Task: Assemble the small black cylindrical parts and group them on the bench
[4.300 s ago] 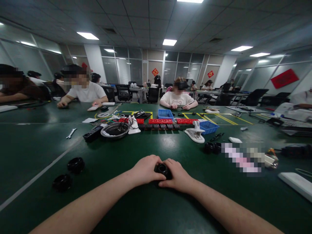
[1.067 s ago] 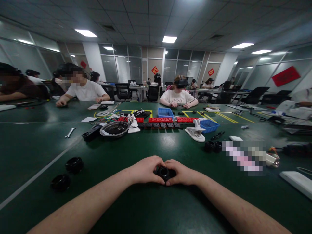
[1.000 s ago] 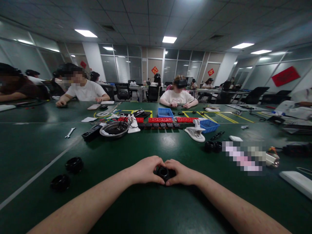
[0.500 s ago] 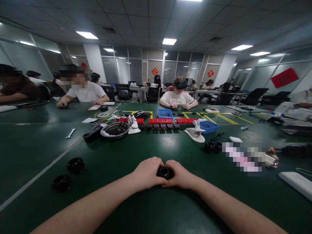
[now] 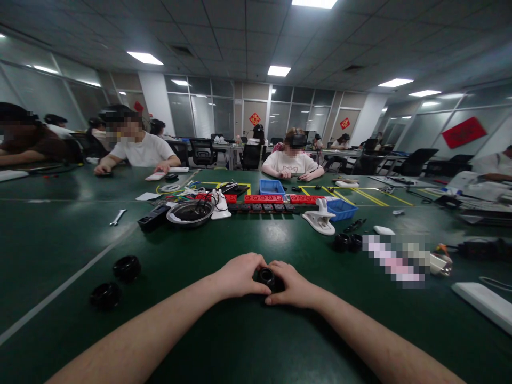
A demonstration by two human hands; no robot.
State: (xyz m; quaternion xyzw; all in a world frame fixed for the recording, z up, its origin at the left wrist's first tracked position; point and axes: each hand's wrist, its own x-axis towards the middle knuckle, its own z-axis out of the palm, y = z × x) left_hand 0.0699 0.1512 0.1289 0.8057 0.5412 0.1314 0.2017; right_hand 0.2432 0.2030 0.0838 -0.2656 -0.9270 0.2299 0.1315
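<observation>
Now left hand (image 5: 242, 275) and right hand (image 5: 294, 286) clasp the glossy black piece (image 5: 266, 281): likely light, stiff, slippery, best gripped around its sides.

One head-worn camera is looking forward and down across the bench (image 5: 272, 344) from the wearer's side. It is showing the left grip (image 5: 242, 274) and the right grip (image 5: 295, 285) close by, below the frame's middle, while its wide view is reaching the far glass partitions (image 5: 202, 114) and the ceiling (image 5: 240, 42).

Dim overhead light, glare on tabletop (image 5: 276, 232)
</observation>
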